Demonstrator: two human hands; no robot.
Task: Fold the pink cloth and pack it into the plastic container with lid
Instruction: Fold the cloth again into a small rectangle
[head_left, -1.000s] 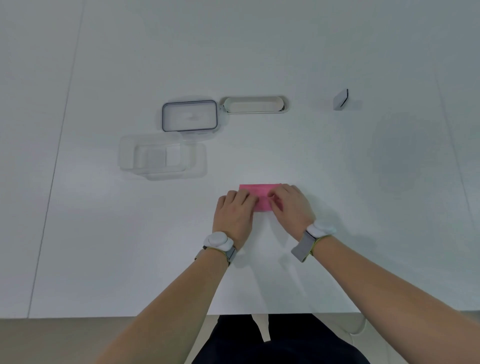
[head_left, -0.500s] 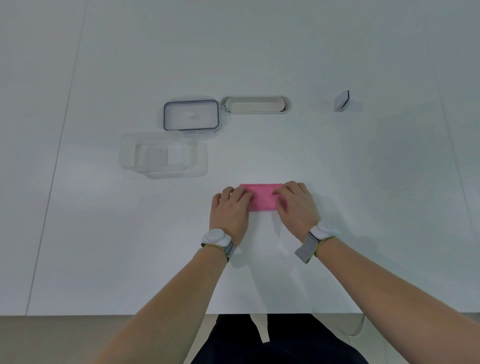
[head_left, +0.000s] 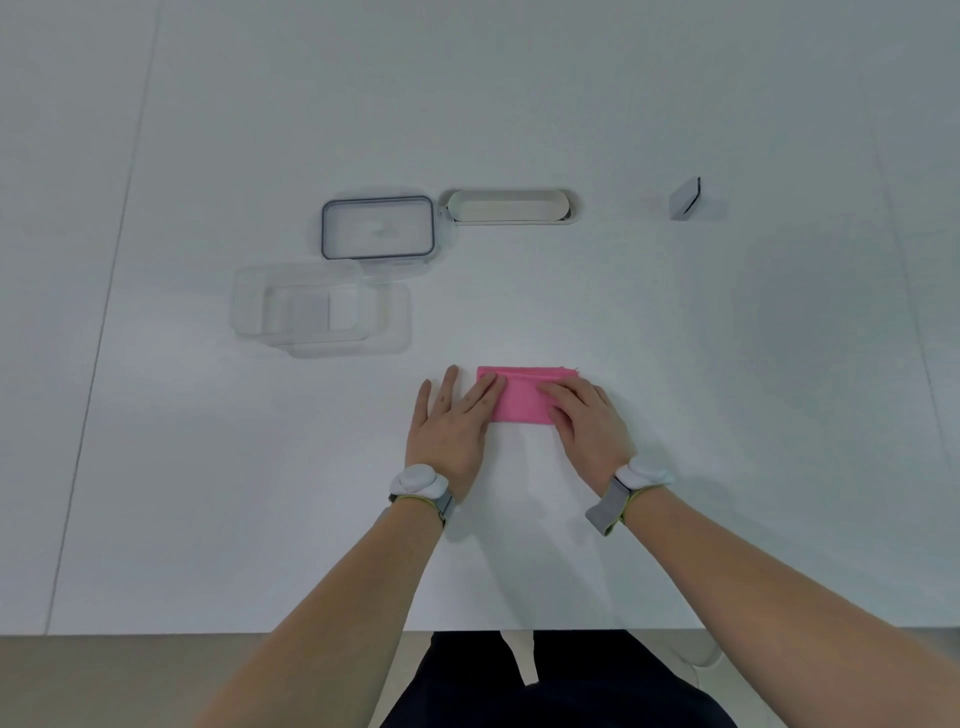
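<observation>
The pink cloth (head_left: 522, 395) lies folded into a small rectangle on the white table (head_left: 727, 415), just in front of me. My left hand (head_left: 451, 425) rests flat with fingers spread, its fingertips on the cloth's left edge. My right hand (head_left: 587, 421) lies flat across the cloth's right part, pressing it down. The clear plastic container (head_left: 317, 309) stands open to the far left of the cloth. Its lid (head_left: 377, 227), clear with a dark rim, lies flat just behind the container.
A white oblong tray (head_left: 511, 206) sits set into the table beside the lid. A small grey block (head_left: 684, 198) stands at the far right. The table's near edge (head_left: 260, 633) runs just below my forearms.
Both hands have slid apart along the cloth, the left one leftward with its fingers spreading, the right one rightward. More of the cloth's middle shows.
</observation>
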